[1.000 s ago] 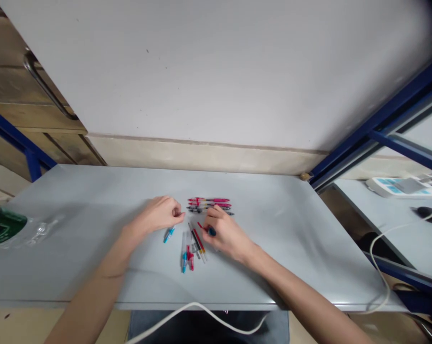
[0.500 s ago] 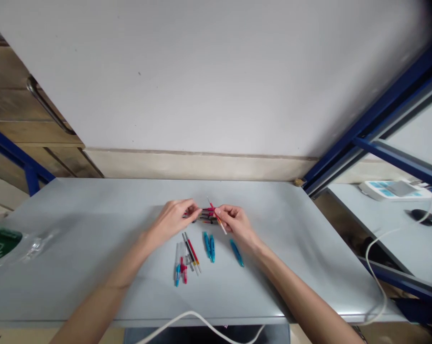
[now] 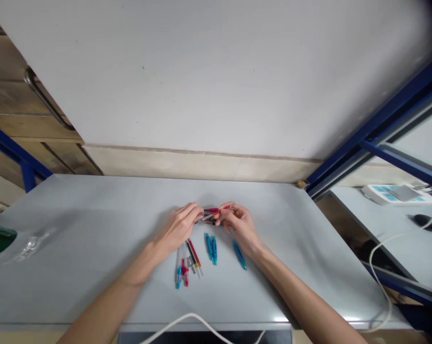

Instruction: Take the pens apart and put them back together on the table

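My right hand [image 3: 239,225] pinches a red pen refill [image 3: 227,207] with a pale end, tilted across the pile. Under and beside it lies a small pile of black and red refills [image 3: 210,220], partly covered by my fingers. My left hand [image 3: 180,225] is closed at the pile's left end; what its fingertips grip is hidden. Nearer to me lie two blue pen barrels [image 3: 214,251] side by side, and a third blue barrel [image 3: 239,255] sits beside my right wrist. Below my left hand are red and black refills [image 3: 195,258] and clear pen parts with blue and red ends [image 3: 182,274].
A clear bottle with a green label [image 3: 1,241] lies at the table's left edge. A white cable [image 3: 192,315] loops along the front edge. Blue frame posts [image 3: 362,124] rise at the right, with a black mouse [image 3: 428,222] on the neighbouring table.
The refill in my right hand has turned from pointing down toward the right to pointing down toward the left. My left hand has moved slightly, with its fingers now curled lower.
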`<state>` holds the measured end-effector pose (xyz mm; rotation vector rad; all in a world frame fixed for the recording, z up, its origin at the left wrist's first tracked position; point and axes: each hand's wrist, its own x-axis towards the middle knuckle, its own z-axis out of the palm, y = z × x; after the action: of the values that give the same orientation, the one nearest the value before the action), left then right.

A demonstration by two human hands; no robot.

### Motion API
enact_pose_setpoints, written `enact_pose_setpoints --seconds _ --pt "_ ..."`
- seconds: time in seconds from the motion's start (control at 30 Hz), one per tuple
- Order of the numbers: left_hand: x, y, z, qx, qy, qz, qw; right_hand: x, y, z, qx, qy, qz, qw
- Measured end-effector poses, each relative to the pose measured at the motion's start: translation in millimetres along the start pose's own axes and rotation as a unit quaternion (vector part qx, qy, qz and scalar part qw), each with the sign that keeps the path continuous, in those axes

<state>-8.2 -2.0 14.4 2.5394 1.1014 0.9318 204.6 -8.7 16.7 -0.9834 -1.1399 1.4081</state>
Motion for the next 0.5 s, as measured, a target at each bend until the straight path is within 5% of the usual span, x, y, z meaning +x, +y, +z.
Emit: enact_pose_setpoints --seconds 0.2,0.5 --pt "-1.9 -0.7 -1.8 0.02 -0.011 -0.02 1.0 2.0 2.3 -3.0 0.01 0.039 0.007 0.999" --pt "-2.0 -2.9 1.9 0.064 -0.045 0.013 0.997 0.4 0.5 -3.4 -0.021 0.007 0.003 1.0"
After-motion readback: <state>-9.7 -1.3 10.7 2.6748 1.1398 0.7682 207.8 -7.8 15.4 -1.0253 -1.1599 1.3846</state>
